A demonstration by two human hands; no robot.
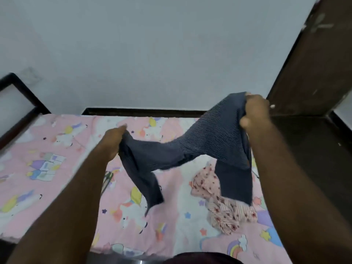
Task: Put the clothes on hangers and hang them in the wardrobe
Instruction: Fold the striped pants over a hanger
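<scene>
Both hands grip the dark striped garment (200, 145) and hold it spread above the bed (57, 168), probably to open it out and find its shoulders before a hanger goes in. The left hand (114, 141) bunches one end at nine o'clock, the right hand (255, 113) the other at two o'clock, higher (hence the slope). Its long axis climbs left to right, loose ends hanging toward six o'clock over a pink floral garment (224, 204).

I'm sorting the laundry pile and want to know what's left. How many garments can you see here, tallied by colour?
Dark blue striped garment, held up over the bed by the left hand and the right hand: 1
Pink patterned garment, lying crumpled on the pink bedsheet: 1
Total: 2
</scene>
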